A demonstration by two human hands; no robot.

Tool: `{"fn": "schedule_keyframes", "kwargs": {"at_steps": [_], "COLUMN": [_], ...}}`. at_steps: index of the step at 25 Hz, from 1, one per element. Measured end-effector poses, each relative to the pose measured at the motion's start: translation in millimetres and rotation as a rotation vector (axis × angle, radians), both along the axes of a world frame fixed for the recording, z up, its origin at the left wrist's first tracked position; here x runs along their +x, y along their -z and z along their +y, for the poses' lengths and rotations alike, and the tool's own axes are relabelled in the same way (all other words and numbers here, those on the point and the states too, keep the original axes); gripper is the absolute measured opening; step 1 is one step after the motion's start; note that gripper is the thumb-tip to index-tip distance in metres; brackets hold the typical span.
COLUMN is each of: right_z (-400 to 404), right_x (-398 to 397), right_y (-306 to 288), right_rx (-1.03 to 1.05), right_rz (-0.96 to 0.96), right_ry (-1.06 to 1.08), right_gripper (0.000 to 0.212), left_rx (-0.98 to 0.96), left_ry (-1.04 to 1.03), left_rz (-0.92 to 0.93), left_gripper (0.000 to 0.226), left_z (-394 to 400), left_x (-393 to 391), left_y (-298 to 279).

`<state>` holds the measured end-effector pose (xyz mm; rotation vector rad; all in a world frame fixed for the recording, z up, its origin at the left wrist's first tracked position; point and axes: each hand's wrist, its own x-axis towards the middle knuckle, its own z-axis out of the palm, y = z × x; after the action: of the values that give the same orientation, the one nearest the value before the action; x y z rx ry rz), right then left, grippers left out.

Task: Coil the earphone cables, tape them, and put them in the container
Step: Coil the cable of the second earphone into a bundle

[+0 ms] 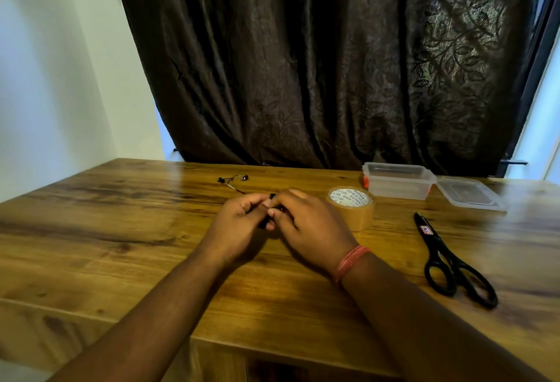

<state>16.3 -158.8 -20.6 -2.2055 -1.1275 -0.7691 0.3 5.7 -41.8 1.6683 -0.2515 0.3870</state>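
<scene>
From my remote seat I read this as the coiling step. Both hands meet over the middle of the bench, and between them sits a small dark bundle of earphone cable. The left hand has its fingers curled in, pinching the bundle from its side; the right hand curls over it from the other side, fingertips pressed on the same dark wad. I cannot tell how many loops are made, since the hands hide most of it. A thin trailing length of the cable runs toward the far edge of the bench, where the earbuds lie loose, so I judge the winding unfinished.

The tape roll stands just beside the right hand, untouched, and the black scissors lie closed nearer the right edge. The clear container waits open by the far right corner, its lid beside it.

Next, I think, the remaining length must be drawn in and wound while 1 hand keeps the loops from springing apart; only then can the other reach for tape.
</scene>
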Motion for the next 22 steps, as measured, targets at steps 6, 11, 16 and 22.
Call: {"fn": "schedule_keyframes", "kwargs": {"at_steps": [6, 11, 16, 22], "right_z": [-7.0, -0.6, 5.5, 6.5], "right_x": [20.8, 22.5, 13.5, 2.2], "right_y": [3.3, 13.0, 15.0, 8.5], "right_rx": [0.298, 0.121, -0.147, -0.095], "right_rz": [0.167, 0.232, 0.254, 0.267], "right_ry": [0.016, -0.006, -0.069, -0.122], "right_gripper": [0.01, 0.018, 0.016, 0.021], "left_rx": [-0.184, -0.425, -0.631, -0.508], "left_ry": [0.332, 0.559, 0.45, 0.066], "left_rz": [0.133, 0.106, -0.005, -0.074], "left_gripper": [0.026, 0.029, 0.024, 0.026], "left_z": [-0.9, 9.1, 7.5, 2.5], "left_x": [-10.4, -11.4, -12.4, -0.8], "left_y": [-8.5, -10.0, -18.3, -15.4]}}
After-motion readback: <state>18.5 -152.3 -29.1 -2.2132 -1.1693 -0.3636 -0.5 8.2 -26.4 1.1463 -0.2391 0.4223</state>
